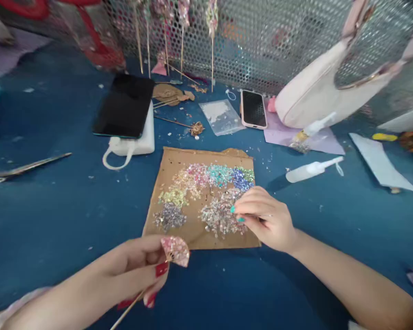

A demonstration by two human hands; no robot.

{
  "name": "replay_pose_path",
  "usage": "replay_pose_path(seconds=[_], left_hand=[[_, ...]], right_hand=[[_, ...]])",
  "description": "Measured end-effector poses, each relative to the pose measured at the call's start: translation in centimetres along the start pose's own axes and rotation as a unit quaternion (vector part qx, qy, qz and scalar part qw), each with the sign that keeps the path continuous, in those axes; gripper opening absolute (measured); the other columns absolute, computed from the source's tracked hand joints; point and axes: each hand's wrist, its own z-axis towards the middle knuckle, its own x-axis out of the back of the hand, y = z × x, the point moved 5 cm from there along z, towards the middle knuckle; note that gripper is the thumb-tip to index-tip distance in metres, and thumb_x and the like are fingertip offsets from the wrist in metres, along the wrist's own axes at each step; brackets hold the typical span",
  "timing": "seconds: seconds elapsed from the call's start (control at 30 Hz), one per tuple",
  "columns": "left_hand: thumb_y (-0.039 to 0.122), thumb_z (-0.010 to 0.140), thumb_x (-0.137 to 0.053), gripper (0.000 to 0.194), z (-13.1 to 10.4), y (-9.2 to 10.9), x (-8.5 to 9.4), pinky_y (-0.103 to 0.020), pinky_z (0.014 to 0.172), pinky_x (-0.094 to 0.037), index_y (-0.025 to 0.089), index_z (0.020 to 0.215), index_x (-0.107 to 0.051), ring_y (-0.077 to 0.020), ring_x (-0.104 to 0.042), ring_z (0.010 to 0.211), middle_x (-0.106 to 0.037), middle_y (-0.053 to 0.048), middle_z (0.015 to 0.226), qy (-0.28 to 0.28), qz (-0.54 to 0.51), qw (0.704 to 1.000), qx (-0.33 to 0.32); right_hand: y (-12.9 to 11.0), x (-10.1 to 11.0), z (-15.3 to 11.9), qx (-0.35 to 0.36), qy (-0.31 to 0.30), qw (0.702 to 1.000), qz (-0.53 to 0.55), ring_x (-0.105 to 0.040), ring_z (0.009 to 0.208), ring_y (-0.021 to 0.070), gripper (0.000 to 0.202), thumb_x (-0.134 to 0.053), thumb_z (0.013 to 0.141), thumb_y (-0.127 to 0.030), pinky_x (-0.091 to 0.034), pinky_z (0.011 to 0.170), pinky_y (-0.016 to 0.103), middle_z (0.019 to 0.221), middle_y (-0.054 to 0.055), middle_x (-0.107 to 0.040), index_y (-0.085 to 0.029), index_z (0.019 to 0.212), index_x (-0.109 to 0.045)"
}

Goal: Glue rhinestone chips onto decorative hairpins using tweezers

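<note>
Between the thumb and fingers of my left hand (142,270) is a small pink fan ornament (176,250), covered in glitter pieces, with a thin wooden stick pointing down below the hand. My right hand (266,220) is pinched on a thin stick-like tool (259,215), just over the right side of a cardboard sheet (196,236). Piles of sequins lie on the cardboard: silver (220,214), grey (170,216), yellow (174,197), pink (198,174), turquoise (220,175) and blue (241,179).
Behind the cardboard are a black tablet (125,105) on a white power bank (146,137), a plastic bag (222,117) and a phone (253,109). A glue bottle (304,172) and white handbag (313,87) are right; scissors (20,170) lie left.
</note>
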Motion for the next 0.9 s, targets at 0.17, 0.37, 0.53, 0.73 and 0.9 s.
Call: replay_pose_path(seconds=[0.17, 0.37, 0.53, 0.73, 0.9], left_hand=[[0.046, 0.088, -0.05, 0.033, 0.07, 0.46, -0.21, -0.02, 0.05, -0.027, 0.021, 0.111, -0.053, -0.01, -0.041, 0.057, -0.048, 0.003, 0.065, -0.008, -0.005, 1.0, -0.016], [0.038, 0.09, -0.047, 0.027, 0.16, 0.23, -0.18, -0.019, 0.046, -0.022, 0.022, 0.112, -0.052, -0.009, -0.041, 0.057, -0.048, 0.003, 0.065, -0.011, -0.012, 1.0, -0.019], [0.034, 0.09, -0.047, 0.024, 0.32, 0.19, -0.17, -0.018, 0.045, -0.023, 0.02, 0.11, -0.052, -0.0088, -0.043, 0.057, -0.049, 0.003, 0.065, -0.012, -0.008, 0.999, -0.034], [0.025, 0.09, -0.046, 0.018, 0.19, 0.24, -0.33, -0.018, 0.045, -0.022, 0.02, 0.105, -0.054, -0.0075, -0.041, 0.055, -0.05, 0.003, 0.065, -0.013, -0.032, 0.999, -0.04], [0.027, 0.09, -0.047, 0.018, 0.27, 0.47, -0.4, -0.017, 0.044, -0.022, 0.019, 0.103, -0.057, -0.0071, -0.041, 0.054, -0.049, 0.003, 0.063, -0.013, -0.04, 0.998, -0.041]], right_hand=[[-0.36, 0.13, -0.24, 0.003, 0.001, 1.0, -0.004, -0.06, 0.075, 0.0132, 0.017, -0.057, 0.081, -0.007, -0.047, 0.072, 0.033, 0.079, 0.002, -0.067, -0.019, 0.091, -0.061], [-0.33, 0.01, -0.25, 0.007, 0.002, 1.0, -0.005, -0.06, 0.075, 0.0136, 0.019, -0.058, 0.079, -0.006, -0.047, 0.073, 0.034, 0.079, 0.002, -0.067, -0.019, 0.093, -0.061], [-0.34, -0.05, -0.24, 0.007, 0.007, 1.0, -0.002, -0.059, 0.074, 0.0132, 0.018, -0.058, 0.08, -0.007, -0.047, 0.072, 0.034, 0.078, 0.002, -0.066, -0.019, 0.093, -0.061], [-0.13, -0.04, -0.25, 0.006, 0.006, 1.0, 0.011, -0.059, 0.076, 0.014, 0.021, -0.058, 0.079, -0.006, -0.047, 0.072, 0.036, 0.079, 0.003, -0.066, -0.019, 0.096, -0.06], [-0.12, -0.02, -0.08, 0.011, -0.002, 1.0, 0.017, -0.06, 0.076, 0.0135, 0.019, -0.059, 0.08, -0.006, -0.047, 0.073, 0.035, 0.081, 0.003, -0.067, -0.019, 0.094, -0.061]])
